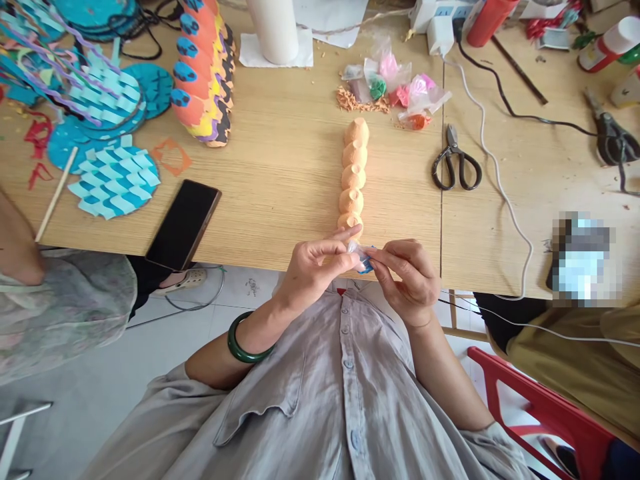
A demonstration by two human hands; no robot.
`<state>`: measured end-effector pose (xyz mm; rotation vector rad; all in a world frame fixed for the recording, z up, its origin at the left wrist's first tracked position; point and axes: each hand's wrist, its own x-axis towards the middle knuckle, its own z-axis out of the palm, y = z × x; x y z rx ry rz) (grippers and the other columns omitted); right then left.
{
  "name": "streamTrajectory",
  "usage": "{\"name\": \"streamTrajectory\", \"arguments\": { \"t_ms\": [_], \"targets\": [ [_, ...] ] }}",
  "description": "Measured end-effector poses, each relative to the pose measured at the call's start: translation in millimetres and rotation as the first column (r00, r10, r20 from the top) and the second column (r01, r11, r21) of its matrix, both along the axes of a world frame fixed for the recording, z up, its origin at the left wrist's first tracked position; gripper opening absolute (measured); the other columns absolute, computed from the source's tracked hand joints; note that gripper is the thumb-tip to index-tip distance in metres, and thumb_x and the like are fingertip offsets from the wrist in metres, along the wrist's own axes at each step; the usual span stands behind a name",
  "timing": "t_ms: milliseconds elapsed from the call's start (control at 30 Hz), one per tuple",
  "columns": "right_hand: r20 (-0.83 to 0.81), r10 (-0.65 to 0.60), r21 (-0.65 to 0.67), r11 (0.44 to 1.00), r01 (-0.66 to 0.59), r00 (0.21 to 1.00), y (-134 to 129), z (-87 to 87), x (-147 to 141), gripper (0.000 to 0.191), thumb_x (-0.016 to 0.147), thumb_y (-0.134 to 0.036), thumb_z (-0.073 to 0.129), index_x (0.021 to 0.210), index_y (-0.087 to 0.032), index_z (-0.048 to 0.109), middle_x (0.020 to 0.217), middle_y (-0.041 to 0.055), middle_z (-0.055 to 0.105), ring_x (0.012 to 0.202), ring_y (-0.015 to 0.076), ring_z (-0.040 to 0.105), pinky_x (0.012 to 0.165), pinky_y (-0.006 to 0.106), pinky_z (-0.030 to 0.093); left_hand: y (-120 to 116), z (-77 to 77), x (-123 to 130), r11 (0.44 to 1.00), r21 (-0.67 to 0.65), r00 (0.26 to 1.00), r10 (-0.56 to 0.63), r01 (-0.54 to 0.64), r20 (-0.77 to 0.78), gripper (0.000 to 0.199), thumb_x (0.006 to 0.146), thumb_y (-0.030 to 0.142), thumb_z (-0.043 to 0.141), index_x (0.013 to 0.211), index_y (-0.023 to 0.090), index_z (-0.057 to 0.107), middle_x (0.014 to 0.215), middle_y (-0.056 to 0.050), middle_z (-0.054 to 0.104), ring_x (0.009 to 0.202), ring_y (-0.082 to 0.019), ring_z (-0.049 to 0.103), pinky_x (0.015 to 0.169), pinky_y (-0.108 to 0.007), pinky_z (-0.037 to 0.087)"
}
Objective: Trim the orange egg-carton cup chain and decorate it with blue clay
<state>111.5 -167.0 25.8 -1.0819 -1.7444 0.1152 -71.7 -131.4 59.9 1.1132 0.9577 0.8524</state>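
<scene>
So both hands are busy right now, right at the front edge of the bench (280,200). The left hand (315,270) has thumb and index finger pinched on a little clear plastic packet with something blue in it (367,261), and the right hand (411,277) is pinching the blue end of the same packet. Just beyond them there's a bumpy orange strip (353,177), lined up from near the front edge toward the back, with small round hollows on its lumps; the left fingertips overlap its near end, can't tell if they touch. Past its far end sit some bagged bits of coloured clay (400,90) and a pile of orange crumbs (357,101). Black-handled scissors (456,160) lie off to the right, and a dark phone (183,225) is by the front edge on the left.
</scene>
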Motion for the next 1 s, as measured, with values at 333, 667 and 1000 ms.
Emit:
{"name": "streamTrajectory", "arguments": {
  "t_ms": [333, 667, 1000],
  "targets": [
    [-0.082, -0.007, -0.065, 0.998, 0.002, 0.997, -6, -1.3, -1, 0.027, 0.093, -0.015, 0.066, 0.118, -0.025, 0.072, 0.1, 0.0061, 0.066, 0.085, 0.0186, 0.071, 0.068, 0.034, 0.063, 0, -4.5, 1, 0.998, -0.023, 0.998, 0.061, -0.06, 0.034, 0.021, 0.085, 0.031, 0.074, 0.066, 0.024, 0.08, 0.115, -0.006, 0.081, 0.139, -0.032, 0.059, 0.116, -0.044, 0.046],
    [-0.001, 0.156, -0.136, 0.979, -0.155, 0.988, -3, 3.5, 8, 0.055, 0.089, -0.01, 0.071, 0.14, -0.027, 0.06, 0.117, 0.0098, 0.06, 0.099, 0.0203, 0.067, 0.076, 0.036, 0.065, 3, 7.8, -3, 0.981, 0.194, 0.994, 0.031, -0.009, -0.109, 0.025, 0.087, 0.019, 0.066, 0.065, 0.024, 0.076, 0.125, -0.003, 0.077, 0.14, -0.026, 0.059, 0.129, -0.042, 0.03],
    [0.019, 0.117, -0.119, 0.986, -0.114, 0.993, -8, 9.6, 9, 0.034, 0.092, -0.01, 0.069, 0.121, -0.028, 0.071, 0.108, 0.007, 0.07, 0.093, 0.0189, 0.073, 0.073, 0.032, 0.066, 5, 3.2, -5, 0.994, 0.095, 0.992, -0.05, 0.062, -0.116, 0.021, 0.085, 0.025, 0.07, 0.066, 0.025, 0.08, 0.115, -0.004, 0.08, 0.142, -0.031, 0.056, 0.124, -0.046, 0.037]
  ]
}}
